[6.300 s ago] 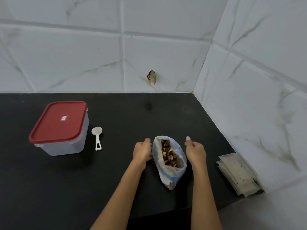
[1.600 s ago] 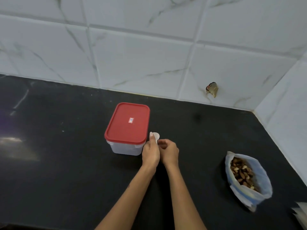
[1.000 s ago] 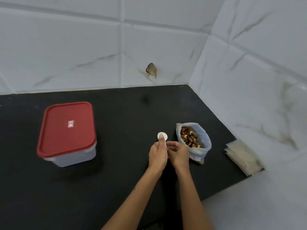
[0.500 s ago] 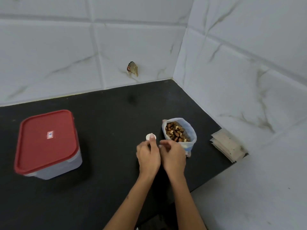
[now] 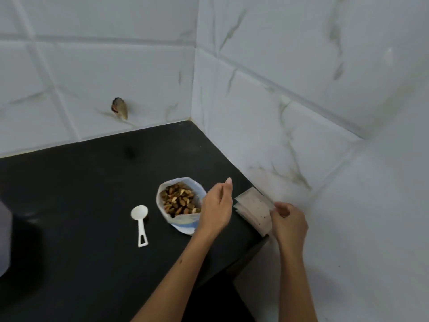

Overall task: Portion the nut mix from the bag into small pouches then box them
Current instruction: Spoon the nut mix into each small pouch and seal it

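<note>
The open plastic bag of nut mix (image 5: 180,201) stands on the black counter (image 5: 88,182). A stack of small paper pouches (image 5: 254,209) lies to its right, against the wall. My right hand (image 5: 290,223) is at the stack's right edge, with its fingers curled onto the top pouch. My left hand (image 5: 218,206) hovers between the bag and the pouches, fingers relaxed and holding nothing. A white plastic scoop (image 5: 140,220) lies on the counter left of the bag. Only a sliver of the storage box (image 5: 4,240) shows at the left edge.
White tiled walls meet in a corner behind the counter, and the right wall (image 5: 301,135) runs close beside the pouches. The counter's front edge (image 5: 250,249) drops off just below the pouch stack. A small dark object (image 5: 120,108) sticks to the back wall.
The scoop, held in both hands before, now lies on the counter left of the bag. Both hands moved right, and the right one reached the pouch stack. The view swung right.
</note>
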Motion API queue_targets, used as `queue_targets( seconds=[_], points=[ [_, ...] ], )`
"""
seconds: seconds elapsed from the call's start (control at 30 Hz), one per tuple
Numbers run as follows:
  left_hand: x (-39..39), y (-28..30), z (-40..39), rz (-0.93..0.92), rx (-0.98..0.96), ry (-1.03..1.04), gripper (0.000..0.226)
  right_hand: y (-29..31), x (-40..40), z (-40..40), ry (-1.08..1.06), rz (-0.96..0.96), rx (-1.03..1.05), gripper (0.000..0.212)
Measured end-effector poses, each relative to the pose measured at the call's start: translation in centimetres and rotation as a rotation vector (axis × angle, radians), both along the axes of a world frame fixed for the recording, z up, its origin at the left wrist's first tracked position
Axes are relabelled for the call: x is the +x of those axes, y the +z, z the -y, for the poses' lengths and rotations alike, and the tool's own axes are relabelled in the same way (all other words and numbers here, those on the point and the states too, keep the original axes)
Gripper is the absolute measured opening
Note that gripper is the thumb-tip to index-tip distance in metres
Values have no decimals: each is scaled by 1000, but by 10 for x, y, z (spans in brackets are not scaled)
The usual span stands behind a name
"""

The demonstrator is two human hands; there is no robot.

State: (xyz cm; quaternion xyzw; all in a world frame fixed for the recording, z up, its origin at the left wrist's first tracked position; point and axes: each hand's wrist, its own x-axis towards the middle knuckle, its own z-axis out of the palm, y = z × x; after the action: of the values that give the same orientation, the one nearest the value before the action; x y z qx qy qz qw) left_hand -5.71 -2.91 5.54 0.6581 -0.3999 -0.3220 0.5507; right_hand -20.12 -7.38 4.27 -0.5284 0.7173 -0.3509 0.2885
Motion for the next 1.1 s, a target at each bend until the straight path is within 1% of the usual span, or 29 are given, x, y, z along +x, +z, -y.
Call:
queue_targets(
  seconds=[0.1,0.17,0.27,0.4,0.5,0.63,0.73,0.83,0.9,0.97,1.0,1.03,1.1],
  points=[
    [-13,-8,28,80,163,-95,47,-15,-12,17,8,-49,25,26],
    [-18,-17,45,123,251,-135,49,-22,-14,27,30,-94,27,25],
    [-22,-27,58,95,336,-152,57,-30,-15,40,65,-155,36,27],
    [-32,-29,59,45,334,-141,48,-36,-15,49,107,-141,31,22],
    [-34,-26,58,27,316,-118,46,-38,-12,48,85,-136,-9,21],
    [-29,-21,54,-17,220,-75,42,-27,-8,46,29,-76,-77,26],
    [-14,-15,49,-76,81,5,35,-6,5,46,43,130,-150,23],
    [9,5,31,-201,-143,128,36,17,29,42,133,398,-177,20],
    [24,24,10,-253,-325,167,48,28,48,34,204,607,-93,19],
    [40,36,-12,-217,-458,177,67,38,70,22,286,868,60,19],
    [49,38,-23,-176,-488,181,76,41,80,14,336,987,142,18],
    [57,39,-32,-123,-490,187,84,44,90,6,394,1062,219,17],
    [73,34,-46,-23,-418,189,92,45,109,-9,534,1110,364,17]
  ],
)
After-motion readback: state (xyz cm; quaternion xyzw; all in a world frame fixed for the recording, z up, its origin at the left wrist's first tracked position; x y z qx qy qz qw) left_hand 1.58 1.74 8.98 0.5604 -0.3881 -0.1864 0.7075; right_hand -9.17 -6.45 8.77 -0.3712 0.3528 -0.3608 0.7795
